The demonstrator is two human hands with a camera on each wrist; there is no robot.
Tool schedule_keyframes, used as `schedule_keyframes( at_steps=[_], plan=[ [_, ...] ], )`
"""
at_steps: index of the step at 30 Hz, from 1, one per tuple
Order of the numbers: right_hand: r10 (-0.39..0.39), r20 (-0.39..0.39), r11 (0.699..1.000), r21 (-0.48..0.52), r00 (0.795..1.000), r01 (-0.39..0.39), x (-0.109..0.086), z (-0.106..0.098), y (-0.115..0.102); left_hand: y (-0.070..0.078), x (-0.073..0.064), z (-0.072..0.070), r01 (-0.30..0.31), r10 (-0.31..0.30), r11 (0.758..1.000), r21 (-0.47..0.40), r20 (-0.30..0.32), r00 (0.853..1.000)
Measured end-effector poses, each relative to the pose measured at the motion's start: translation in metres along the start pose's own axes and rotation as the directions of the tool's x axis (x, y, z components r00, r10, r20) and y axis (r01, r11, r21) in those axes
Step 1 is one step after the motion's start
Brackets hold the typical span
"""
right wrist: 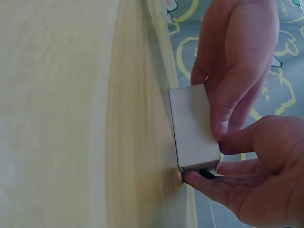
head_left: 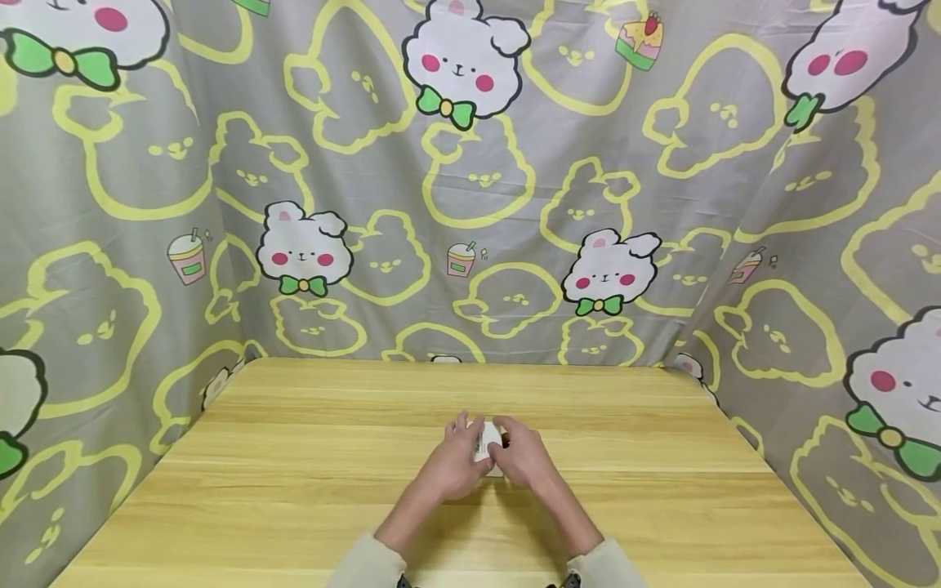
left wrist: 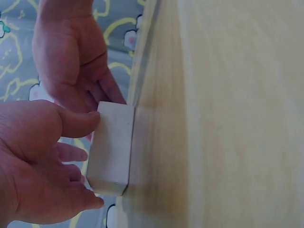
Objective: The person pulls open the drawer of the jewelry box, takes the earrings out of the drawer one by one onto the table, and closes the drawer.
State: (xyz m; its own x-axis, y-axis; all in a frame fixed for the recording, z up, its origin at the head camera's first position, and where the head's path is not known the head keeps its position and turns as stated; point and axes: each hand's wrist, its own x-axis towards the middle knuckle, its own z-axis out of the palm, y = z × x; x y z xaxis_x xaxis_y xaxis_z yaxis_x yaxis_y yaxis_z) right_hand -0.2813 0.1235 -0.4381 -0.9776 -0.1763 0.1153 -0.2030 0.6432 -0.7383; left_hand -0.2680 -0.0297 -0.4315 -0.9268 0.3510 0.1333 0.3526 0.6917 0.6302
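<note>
- White box (head_left: 487,439) — on or just above the wooden table (head_left: 294,490), between left hand (head_left: 457,464) and right hand (head_left: 524,454)
- Left: fingers half-curled, thumb at the near side, holding the box's left part
- Right: fingers partly curled, gripping its right end with the thumb

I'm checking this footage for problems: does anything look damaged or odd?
Nothing looks spilled or damaged. One oddity: a dark patch at one end of the white box, by the right hand, contrasts with the pale sides; I can't tell what it is.
</note>
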Motion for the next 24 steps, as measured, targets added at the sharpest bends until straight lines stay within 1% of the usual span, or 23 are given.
schedule_keyframes(
  at_steps=[3, 6, 10, 17, 19, 24],
  plan=[
    [0.0, -0.003, 1.0, -0.007, 1.0, 0.0, 0.0007, 0.0002, -0.0008, -0.0008, -0.0005, 0.0011, -0.005, 0.005, 1.0, 0.015, 0.002, 1.0],
    [-0.001, -0.01, 1.0, -0.019, 1.0, 0.001, 0.0015, 0.0, -0.0019, -0.0008, -0.0014, 0.0007, -0.001, 0.0, 1.0, 0.009, 0.008, 1.0],
    [0.005, -0.012, 1.0, -0.022, 1.0, -0.005, 0.0016, -0.0001, -0.0028, -0.0008, -0.0018, -0.0011, 0.013, -0.013, 1.0, 0.01, 0.031, 0.999],
    [0.011, -0.005, 1.0, -0.018, 1.0, -0.011, 0.0001, 0.0004, -0.0025, -0.0042, -0.0009, -0.0056, 0.004, -0.011, 0.994, 0.108, 0.059, 0.998],
    [0.011, -0.007, 1.0, -0.017, 1.0, -0.011, 0.0001, 0.0006, -0.0025, -0.0054, -0.0006, -0.0065, 0.003, -0.011, 0.993, 0.12, 0.066, 0.998],
    [0.006, -0.015, 1.0, -0.019, 1.0, -0.006, -0.0007, 0.0, -0.0017, -0.006, -0.0013, -0.0079, 0.018, -0.026, 0.994, 0.103, 0.083, 0.996]
  ],
)
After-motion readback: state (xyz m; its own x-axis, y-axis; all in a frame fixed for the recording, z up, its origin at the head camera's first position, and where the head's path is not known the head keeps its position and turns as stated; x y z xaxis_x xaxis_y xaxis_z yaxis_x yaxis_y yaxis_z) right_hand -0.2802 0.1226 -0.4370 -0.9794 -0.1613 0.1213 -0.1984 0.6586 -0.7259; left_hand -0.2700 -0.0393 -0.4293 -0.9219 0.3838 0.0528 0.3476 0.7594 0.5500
